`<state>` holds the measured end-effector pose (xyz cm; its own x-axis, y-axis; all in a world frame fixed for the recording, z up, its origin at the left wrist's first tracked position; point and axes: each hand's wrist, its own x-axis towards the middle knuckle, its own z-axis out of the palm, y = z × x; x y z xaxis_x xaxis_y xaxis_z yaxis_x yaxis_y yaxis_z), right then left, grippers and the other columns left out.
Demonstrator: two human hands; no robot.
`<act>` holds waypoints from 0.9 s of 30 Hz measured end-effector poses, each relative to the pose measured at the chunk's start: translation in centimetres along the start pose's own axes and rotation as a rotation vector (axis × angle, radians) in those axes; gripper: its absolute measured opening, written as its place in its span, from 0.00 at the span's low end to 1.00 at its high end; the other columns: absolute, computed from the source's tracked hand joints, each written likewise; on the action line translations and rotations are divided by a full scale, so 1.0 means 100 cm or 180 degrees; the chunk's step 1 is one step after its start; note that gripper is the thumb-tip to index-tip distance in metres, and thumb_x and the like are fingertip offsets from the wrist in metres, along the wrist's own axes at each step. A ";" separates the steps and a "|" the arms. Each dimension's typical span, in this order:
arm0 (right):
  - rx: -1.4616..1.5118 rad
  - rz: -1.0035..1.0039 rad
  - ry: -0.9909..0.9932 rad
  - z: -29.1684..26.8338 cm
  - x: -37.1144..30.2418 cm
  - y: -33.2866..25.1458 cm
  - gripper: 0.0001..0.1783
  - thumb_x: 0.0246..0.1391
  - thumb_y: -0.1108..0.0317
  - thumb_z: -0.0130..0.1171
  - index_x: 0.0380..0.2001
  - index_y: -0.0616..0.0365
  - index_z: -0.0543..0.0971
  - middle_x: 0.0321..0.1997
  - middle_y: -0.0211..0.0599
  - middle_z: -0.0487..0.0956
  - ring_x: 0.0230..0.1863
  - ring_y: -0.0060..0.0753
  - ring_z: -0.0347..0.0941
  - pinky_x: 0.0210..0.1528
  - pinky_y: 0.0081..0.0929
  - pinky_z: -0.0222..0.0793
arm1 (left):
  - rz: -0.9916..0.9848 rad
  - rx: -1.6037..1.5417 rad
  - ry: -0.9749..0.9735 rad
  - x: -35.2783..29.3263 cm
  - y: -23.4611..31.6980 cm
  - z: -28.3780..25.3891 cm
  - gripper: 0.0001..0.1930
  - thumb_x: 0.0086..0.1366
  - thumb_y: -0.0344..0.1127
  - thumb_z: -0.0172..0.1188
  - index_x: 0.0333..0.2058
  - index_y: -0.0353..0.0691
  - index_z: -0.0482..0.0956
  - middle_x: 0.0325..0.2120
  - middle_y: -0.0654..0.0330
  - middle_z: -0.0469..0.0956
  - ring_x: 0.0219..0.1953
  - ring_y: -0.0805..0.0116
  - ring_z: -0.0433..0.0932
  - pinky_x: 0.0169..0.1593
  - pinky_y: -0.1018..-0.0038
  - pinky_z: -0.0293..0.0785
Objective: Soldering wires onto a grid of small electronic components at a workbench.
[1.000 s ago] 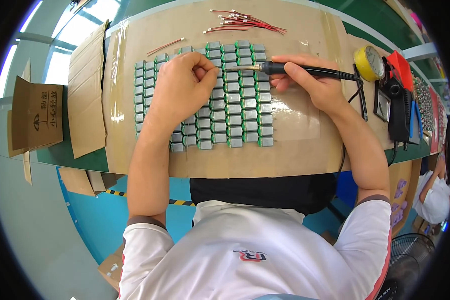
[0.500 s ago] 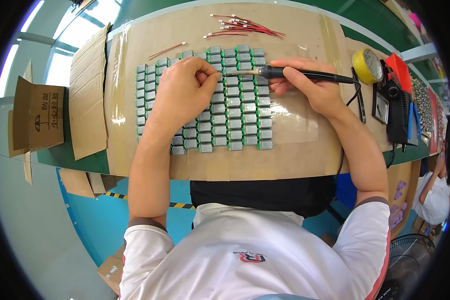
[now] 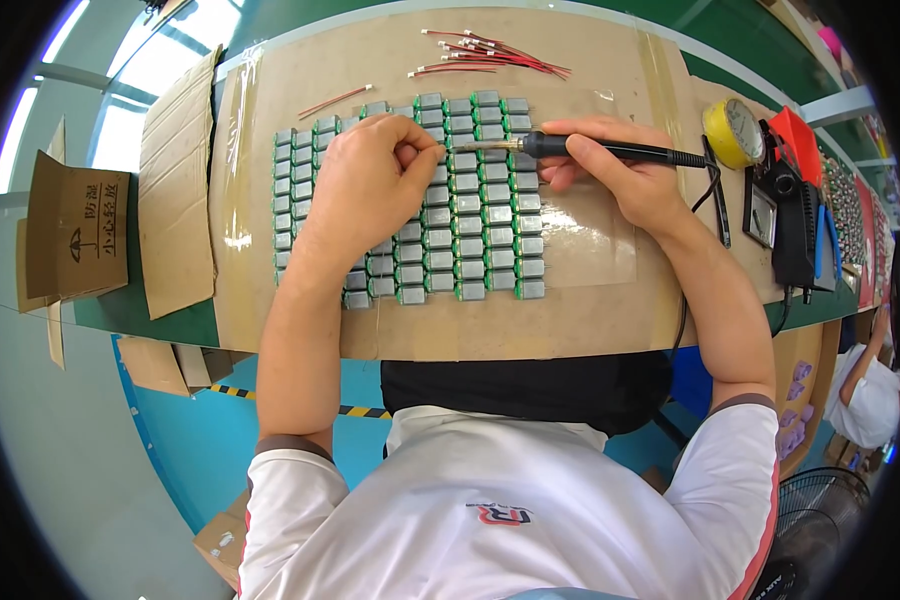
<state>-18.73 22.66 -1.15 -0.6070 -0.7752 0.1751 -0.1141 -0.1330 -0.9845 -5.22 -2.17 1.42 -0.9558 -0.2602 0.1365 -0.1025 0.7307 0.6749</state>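
Observation:
Several rows of small grey motors [image 3: 468,226] with green end pieces stand packed together on the cardboard-covered bench. My left hand [image 3: 370,178] is over the left-middle rows, thumb and forefinger pinched together; whatever is between them is too small or hidden to make out. In my right hand [image 3: 635,178] is a soldering iron [image 3: 543,145] with a black handle, held level. Its metal tip points left and ends close to my left fingertips, above the motors. Whether the tip touches anything is unclear.
Red-and-black wires [image 3: 500,55] with white connectors lie in a bundle beyond the motors, and a single wire pair [image 3: 334,101] lies apart. At right are yellow tape [image 3: 733,133], a red container [image 3: 796,145] and a black device [image 3: 795,235]. A cardboard box [image 3: 78,230] stands left.

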 end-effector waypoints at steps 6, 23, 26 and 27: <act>0.0003 0.0052 0.0032 0.000 0.000 0.000 0.13 0.67 0.73 0.59 0.50 0.67 0.83 0.40 0.40 0.86 0.36 0.24 0.84 0.43 0.22 0.82 | 0.0040 0.0014 0.0011 0.000 -0.001 0.002 0.06 0.60 0.31 0.66 0.32 0.34 0.84 0.27 0.52 0.82 0.29 0.56 0.81 0.37 0.64 0.77; 0.0009 -0.0145 0.0011 -0.002 -0.002 0.000 0.13 0.67 0.72 0.58 0.50 0.68 0.83 0.40 0.41 0.86 0.35 0.26 0.85 0.43 0.23 0.82 | -0.0959 -0.1015 0.0346 0.000 0.008 -0.007 0.09 0.61 0.32 0.71 0.31 0.31 0.82 0.23 0.62 0.81 0.22 0.79 0.76 0.24 0.77 0.70; 0.0012 -0.0078 -0.0006 -0.002 -0.003 -0.001 0.13 0.67 0.73 0.59 0.51 0.67 0.83 0.41 0.40 0.86 0.35 0.25 0.84 0.43 0.22 0.82 | -0.0594 -0.0530 0.0291 -0.001 0.005 -0.006 0.09 0.60 0.31 0.69 0.30 0.31 0.81 0.22 0.60 0.81 0.22 0.77 0.76 0.27 0.76 0.71; 0.0015 -0.0072 -0.0005 -0.002 -0.003 -0.001 0.13 0.67 0.73 0.59 0.51 0.67 0.83 0.41 0.40 0.86 0.35 0.25 0.84 0.43 0.22 0.82 | -0.0596 -0.0459 0.0215 -0.001 0.006 -0.006 0.08 0.60 0.31 0.68 0.30 0.31 0.82 0.22 0.59 0.81 0.23 0.75 0.76 0.29 0.75 0.73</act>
<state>-18.70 23.03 -1.12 -0.6030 -0.7729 0.1974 -0.1242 -0.1534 -0.9803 -5.02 -2.15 2.25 -0.9028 -0.4278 0.0444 -0.2311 0.5695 0.7888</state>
